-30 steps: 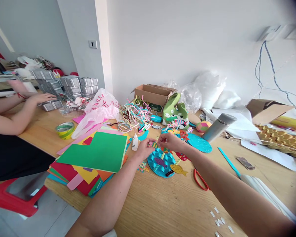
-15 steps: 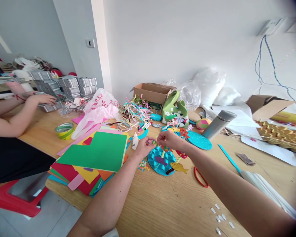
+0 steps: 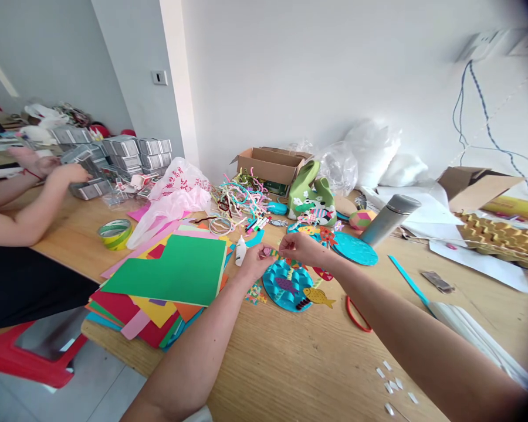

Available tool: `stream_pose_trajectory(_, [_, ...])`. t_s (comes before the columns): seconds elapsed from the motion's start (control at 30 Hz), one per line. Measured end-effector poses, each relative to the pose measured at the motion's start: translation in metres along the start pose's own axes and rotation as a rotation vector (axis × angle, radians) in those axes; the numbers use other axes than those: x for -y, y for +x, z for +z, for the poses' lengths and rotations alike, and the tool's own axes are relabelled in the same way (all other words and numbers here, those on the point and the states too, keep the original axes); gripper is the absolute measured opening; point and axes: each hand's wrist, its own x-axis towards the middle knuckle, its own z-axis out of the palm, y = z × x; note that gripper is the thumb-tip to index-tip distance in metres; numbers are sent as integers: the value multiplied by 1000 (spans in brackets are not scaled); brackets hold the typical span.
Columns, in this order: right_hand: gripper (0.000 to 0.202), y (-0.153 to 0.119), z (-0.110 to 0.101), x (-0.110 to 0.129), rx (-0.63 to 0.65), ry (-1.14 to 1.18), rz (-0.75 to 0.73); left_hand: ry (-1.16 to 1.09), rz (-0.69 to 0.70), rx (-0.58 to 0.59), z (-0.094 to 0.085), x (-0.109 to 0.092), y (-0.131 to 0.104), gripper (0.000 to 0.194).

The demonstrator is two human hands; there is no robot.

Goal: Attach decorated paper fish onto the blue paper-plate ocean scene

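Between my two hands is a small striped paper fish (image 3: 271, 252), pink at the head. My left hand (image 3: 256, 262) pinches its left side. My right hand (image 3: 303, 247) has its fingers pressed together at the tail end. Just below them lies a round blue disc (image 3: 281, 302) with curled blue paper strips, a purple fish (image 3: 286, 286) and a yellow fish (image 3: 318, 297) at its right edge. A white glue bottle (image 3: 240, 251) stands left of my left hand.
Stacked coloured paper (image 3: 171, 269) and yellow tape (image 3: 115, 233) lie left. A steel flask (image 3: 391, 221), a blue disc (image 3: 356, 249) and a red loop (image 3: 358, 315) are right. Behind are a cardboard box (image 3: 270, 165) and a green bag (image 3: 310, 196). A person handles grey packs (image 3: 91, 189) at far left.
My hands have hardly moved and still hold the striped fish. At far left, the other person's hand has shifted left and tilts a grey pack.
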Motion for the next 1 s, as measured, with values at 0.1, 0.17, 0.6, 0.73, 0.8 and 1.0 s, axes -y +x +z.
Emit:
stream_pose_trajectory(0.1, [9,1,2,-2,-3,25,-12,1,0,0,0,1,1,28])
stream_pose_trajectory(0.17, [9,1,3,-3,-9,33,-15,0,2,4,0,1,1,26])
stream_pose_trajectory(0.6, [12,0,0,-1,-71,-77,-52,-22,17,19,0,1,1,23])
stream_pose_trajectory(0.73, [13,0,1,5,-55,-139,-56,-26,17,25,0,0,0,22])
stream_pose_trajectory(0.8, [11,0,2,9,-38,-171,-43,-29,13,28,1,-1,0,22])
stream_pose_trajectory(1.0, [10,-2,3,16,-75,-253,-67,-39,0,23,2,0,0,22])
